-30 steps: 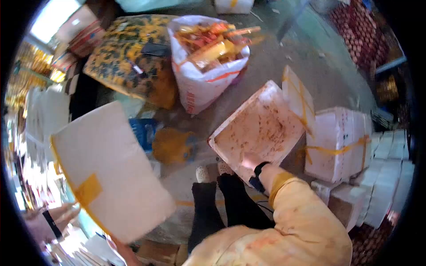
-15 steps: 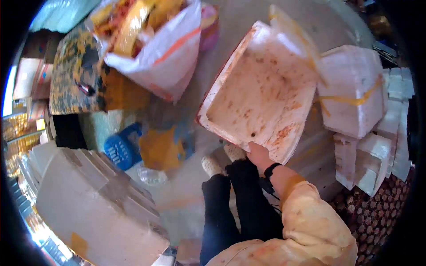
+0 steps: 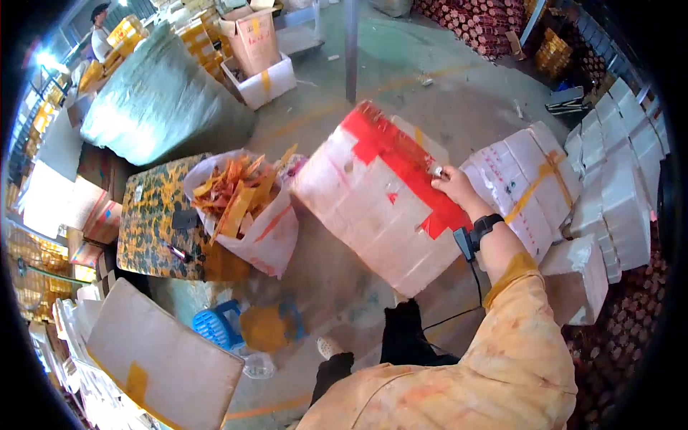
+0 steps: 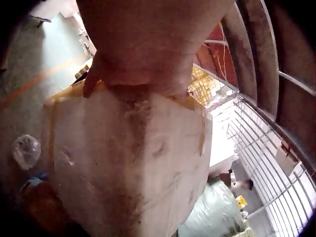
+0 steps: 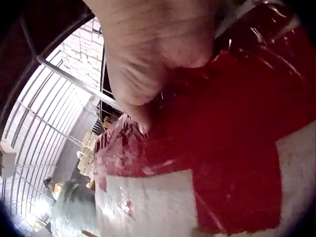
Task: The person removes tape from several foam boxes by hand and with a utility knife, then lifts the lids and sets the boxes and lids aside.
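My right hand [image 3: 456, 189] grips the upper right edge of a white foam box [image 3: 358, 208], whose outside with broad red tape [image 3: 401, 161] faces up. In the right wrist view the same hand [image 5: 158, 54] has a fingertip on the red tape [image 5: 237, 128]. A white foam board [image 3: 168, 344] with yellow tape is at lower left in the head view; my left hand is out of that view. The left wrist view shows my left hand [image 4: 143, 64] gripping the edge of the board [image 4: 118, 153], most fingers hidden.
A white sack [image 3: 269, 240] of orange scraps stands beside a camouflage-patterned block [image 3: 154, 233]. A blue plastic item [image 3: 217, 326] lies on the floor near the feet. A taped foam box [image 3: 523, 179] and stacked foam boxes [image 3: 623, 193] stand right; a metal post [image 3: 351, 50] rises behind.
The foam box in my right hand has turned over, from its stained inside to its red-taped outside. The head view has shifted and takes in more of the room behind.
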Available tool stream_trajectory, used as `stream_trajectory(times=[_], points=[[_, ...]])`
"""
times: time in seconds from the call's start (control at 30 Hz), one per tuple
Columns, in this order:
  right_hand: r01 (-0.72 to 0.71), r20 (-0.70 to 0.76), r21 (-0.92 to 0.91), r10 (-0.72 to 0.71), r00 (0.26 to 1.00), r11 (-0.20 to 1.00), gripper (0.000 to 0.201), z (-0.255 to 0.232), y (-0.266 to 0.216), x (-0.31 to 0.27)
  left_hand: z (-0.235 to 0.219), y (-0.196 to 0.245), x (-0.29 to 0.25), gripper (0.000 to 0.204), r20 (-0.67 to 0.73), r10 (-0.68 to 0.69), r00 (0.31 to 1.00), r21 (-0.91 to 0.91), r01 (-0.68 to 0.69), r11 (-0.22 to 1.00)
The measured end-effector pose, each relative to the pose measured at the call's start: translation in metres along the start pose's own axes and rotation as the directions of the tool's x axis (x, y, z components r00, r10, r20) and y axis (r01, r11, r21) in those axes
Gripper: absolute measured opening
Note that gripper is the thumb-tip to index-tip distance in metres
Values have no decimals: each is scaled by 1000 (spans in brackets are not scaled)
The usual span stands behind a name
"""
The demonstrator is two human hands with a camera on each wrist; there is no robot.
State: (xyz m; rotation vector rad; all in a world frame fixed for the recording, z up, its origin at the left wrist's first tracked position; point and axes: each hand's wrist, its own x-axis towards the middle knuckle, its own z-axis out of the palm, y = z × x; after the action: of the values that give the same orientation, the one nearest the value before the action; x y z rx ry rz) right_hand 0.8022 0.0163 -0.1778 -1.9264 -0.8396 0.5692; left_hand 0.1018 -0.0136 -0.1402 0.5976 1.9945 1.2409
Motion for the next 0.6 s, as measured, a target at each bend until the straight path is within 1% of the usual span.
stream_trajectory(times=[0.1, 0.13, 0.17, 0.2, 0.23, 0.27, 0.3, 0.33, 0.37, 0.4, 0.43, 0.47, 0.5, 0.57, 0.6], points=[[4, -244, -160, -44, 969, 987, 35, -58, 9, 52, 20, 34, -16, 61, -134, 112, 985, -73, -122, 990], [-46, -267, -71, 26, 963, 996, 34, -78, 24, 74, 28, 43, -23, 61, -178, 140, 974, -97, -159, 983], [-18, -308, -35, 6, 951, 999, 32, -98, 26, 88, 34, 51, -30, 62, -224, 169, 960, -114, -198, 973], [-36, -367, -12, 29, 930, 999, 32, -118, 39, 104, 38, 60, -36, 62, -265, 194, 945, -134, -235, 963], [69, -383, 194, 10, 924, 979, 34, -137, 50, 116, 38, 71, -39, 62, -298, 219, 929, -157, -274, 949], [-18, -434, -1, 16, 901, 1000, 37, -166, 64, 129, 42, 79, -42, 63, -324, 232, 917, -183, -301, 936], [12, -457, 2, -10, 890, 1000, 40, -195, 86, 146, 44, 85, -43, 63, -345, 240, 907, -197, -320, 927], [108, -458, 146, -30, 888, 983, 41, -218, 93, 156, 43, 90, -47, 64, -363, 250, 898, -197, -336, 921], [3, -456, 95, 41, 889, 996, 40, -246, 102, 169, 39, 92, -44, 64, -358, 270, 894, -176, -349, 920], [89, -481, 187, 12, 877, 978, 39, -273, 137, 195, 35, 95, -43, 65, -353, 291, 889, -156, -362, 919], [210, -492, 491, 70, 868, 846, 40, -275, 105, 187, 43, 112, -59, 65, -354, 292, 889, -80, -340, 937], [171, -503, 388, 53, 862, 906, 46, -290, 91, 184, 50, 123, -70, 67, -366, 352, 861, -107, -415, 903], [110, -518, 454, 161, 840, 884, 47, -297, 70, 183, 58, 132, -78, 68, -372, 410, 833, -133, -485, 864], [58, -545, 414, 197, 815, 908, 51, -338, 107, 214, 74, 152, -97, 60, -437, 492, 753, 63, -520, 852], [86, -578, 432, 202, 791, 898, 52, -345, 109, 221, 77, 158, -98, 59, -307, 665, 681, 446, -514, 733]])
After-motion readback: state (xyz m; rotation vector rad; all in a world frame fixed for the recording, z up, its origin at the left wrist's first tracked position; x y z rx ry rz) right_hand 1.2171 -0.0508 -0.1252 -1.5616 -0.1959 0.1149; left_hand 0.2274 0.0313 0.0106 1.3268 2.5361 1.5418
